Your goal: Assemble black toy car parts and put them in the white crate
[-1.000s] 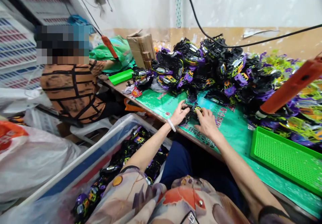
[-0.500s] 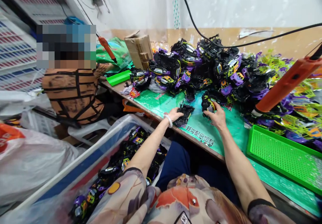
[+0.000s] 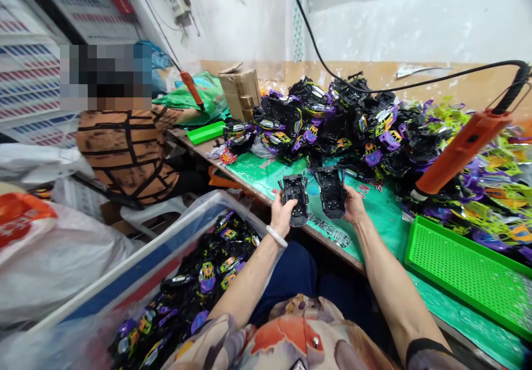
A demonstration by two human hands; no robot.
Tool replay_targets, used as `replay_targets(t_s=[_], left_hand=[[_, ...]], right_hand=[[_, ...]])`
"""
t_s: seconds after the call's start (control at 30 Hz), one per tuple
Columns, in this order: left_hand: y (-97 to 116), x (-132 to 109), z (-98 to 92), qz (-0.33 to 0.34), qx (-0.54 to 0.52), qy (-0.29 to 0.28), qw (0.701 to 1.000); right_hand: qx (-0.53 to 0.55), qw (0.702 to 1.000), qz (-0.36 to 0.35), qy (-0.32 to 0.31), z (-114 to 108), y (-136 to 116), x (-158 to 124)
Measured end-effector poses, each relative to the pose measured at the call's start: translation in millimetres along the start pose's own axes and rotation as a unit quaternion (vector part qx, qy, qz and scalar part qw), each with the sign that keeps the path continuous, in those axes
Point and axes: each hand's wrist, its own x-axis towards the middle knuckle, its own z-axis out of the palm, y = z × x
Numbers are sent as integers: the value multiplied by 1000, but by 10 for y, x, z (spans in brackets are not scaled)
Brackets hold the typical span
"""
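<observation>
My left hand (image 3: 283, 214) is closed on a black toy car body (image 3: 296, 193), its hollow underside facing up and my thumb on its inner face. Beside it, my right hand (image 3: 353, 206) grips a second black toy car body (image 3: 331, 194) by its right edge, also hollow side up. Both are held side by side above the green sheet (image 3: 266, 179) at the table's near edge, with a small gap between them. Behind them rises a pile of black, purple and yellow toy car bodies (image 3: 286, 123).
An orange electric screwdriver (image 3: 461, 151) hangs at the right above a green perforated tray (image 3: 469, 265). Left of my legs stands a crate (image 3: 137, 270) of toy car bodies. A co-worker (image 3: 124, 154) sits at the far left, near another orange screwdriver (image 3: 192, 89).
Both hands have drawn the toy car bodies nearer each other. The right one has turned from its coloured side to its hollow underside. The camera view has shifted slightly.
</observation>
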Motion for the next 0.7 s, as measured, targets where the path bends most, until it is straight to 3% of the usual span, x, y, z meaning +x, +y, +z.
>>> replay_targets(t_s=[0.23, 0.43, 0.6, 0.7], left_hand=[[-75, -215, -144, 53, 19, 47, 997], [-197, -220, -317, 88, 62, 77, 991], [-141, -290, -355, 62, 72, 86, 992], [-93, -430, -322, 18, 57, 88, 994]], right_hand=[[-73, 997, 7, -15, 121, 38, -88], [-120, 991, 42, -35, 183, 140, -79], [-168, 984, 47, -25, 177, 165, -136], [-213, 976, 33, 17, 181, 179, -228]])
